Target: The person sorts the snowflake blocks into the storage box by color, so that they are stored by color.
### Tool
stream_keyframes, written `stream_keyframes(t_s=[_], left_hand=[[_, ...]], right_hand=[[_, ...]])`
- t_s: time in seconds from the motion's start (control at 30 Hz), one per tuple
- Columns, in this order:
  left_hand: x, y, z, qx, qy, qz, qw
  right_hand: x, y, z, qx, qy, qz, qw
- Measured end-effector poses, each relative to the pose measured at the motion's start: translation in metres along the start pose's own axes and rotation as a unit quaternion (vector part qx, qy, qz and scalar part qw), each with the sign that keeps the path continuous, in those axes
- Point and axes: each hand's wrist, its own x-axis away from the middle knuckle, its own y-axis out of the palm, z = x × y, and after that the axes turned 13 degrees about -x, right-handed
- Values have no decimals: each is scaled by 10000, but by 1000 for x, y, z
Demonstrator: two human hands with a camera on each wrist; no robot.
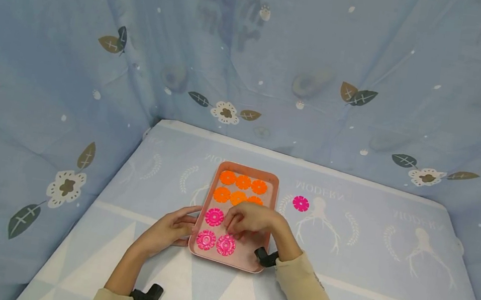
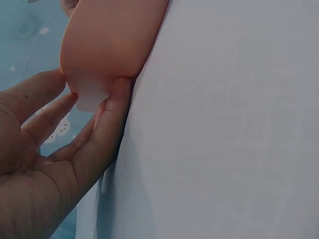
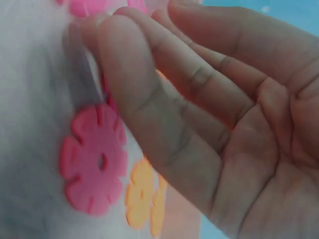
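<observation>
A pink rectangular tray (image 1: pixel 250 247) holds rows of flower-shaped discs. Orange flower discs (image 1: pixel 222 194) fill its far half, and pink flower discs (image 1: pixel 214 217) lie in the near half. My left hand (image 1: pixel 168 231) rests against the tray's left side, fingers spread and nearly straight, fingertips touching its wall (image 2: pixel 114 45). Over the tray's middle, my right hand (image 1: pixel 249 219) has its fingers bent downward, tips close together. In the right wrist view a pink flower disc (image 3: pixel 94 164) is beside the index finger (image 3: pixel 124 59). Whether the fingertips pinch a disc is hidden.
One magenta flower disc (image 1: pixel 301 203) lies on the tablecloth right of the tray. Blue patterned curtains (image 1: pixel 296 76) stand behind and beside the table. A black wrist piece (image 1: pixel 148 295) sits at the left sleeve, another (image 1: pixel 265 257) at the right wrist.
</observation>
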Motion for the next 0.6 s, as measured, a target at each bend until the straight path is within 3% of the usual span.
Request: stream_keyframes(t_s=[0.33, 0.6], left_hand=[[0, 1, 1, 66, 25, -27, 10000], [1, 1, 1, 11, 29, -34, 10000]], right_hand=[[21, -16, 5, -133, -459, 680, 9965], [40, -32, 18, -894, -757, 1292, 9847]])
